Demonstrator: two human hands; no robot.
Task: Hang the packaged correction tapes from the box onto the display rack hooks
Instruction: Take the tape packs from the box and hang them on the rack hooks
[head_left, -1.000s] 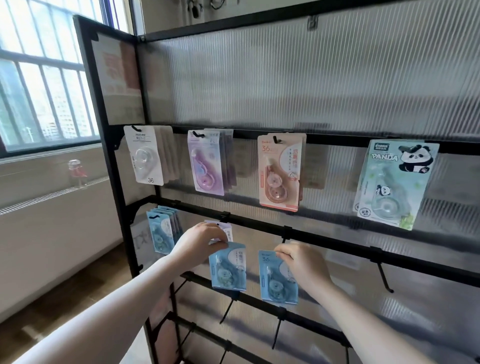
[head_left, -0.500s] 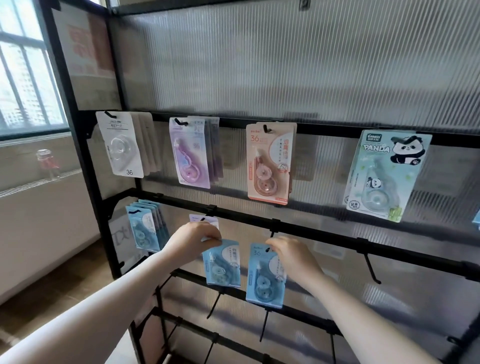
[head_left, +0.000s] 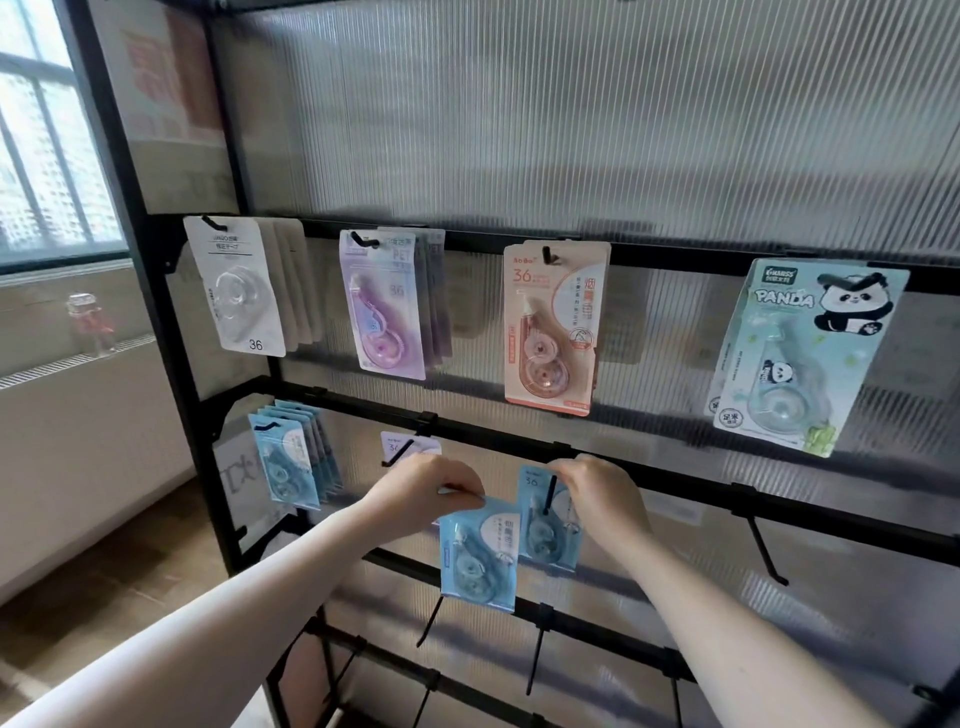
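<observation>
A: Where do things stand on the black metal display rack (head_left: 171, 322)?

B: The left hand (head_left: 421, 493) pinches the top edge of a light blue carded correction tape pack (head_left: 479, 555), which dangles free below the fingers, in front of the second rail and just left of the other pack. The right hand (head_left: 597, 499) has its fingers curled round the upper right of a second light blue carded pack (head_left: 540, 519), held up against a short black hook (head_left: 549, 493) on that same rail.

A: Is that second pack on the hook yet?

B: I judge it is partly on; the hook's dark prong shows in front of the card near its top, but whether the hang hole is fully seated I cannot tell.

A: What could go wrong?

B: If the right hand lets go before the hole is over the upturned tip, the card could slide off and fall. The left pack is held only by a pinch at its top, so a bump from the right wrist could twist it loose. The neighbouring hook (head_left: 397, 453) to the left, which already carries a white card (head_left: 410, 447), juts out near the left knuckles; it could snag the dangling pack as it goes up.

A: And the box?

B: Not in view.
</observation>
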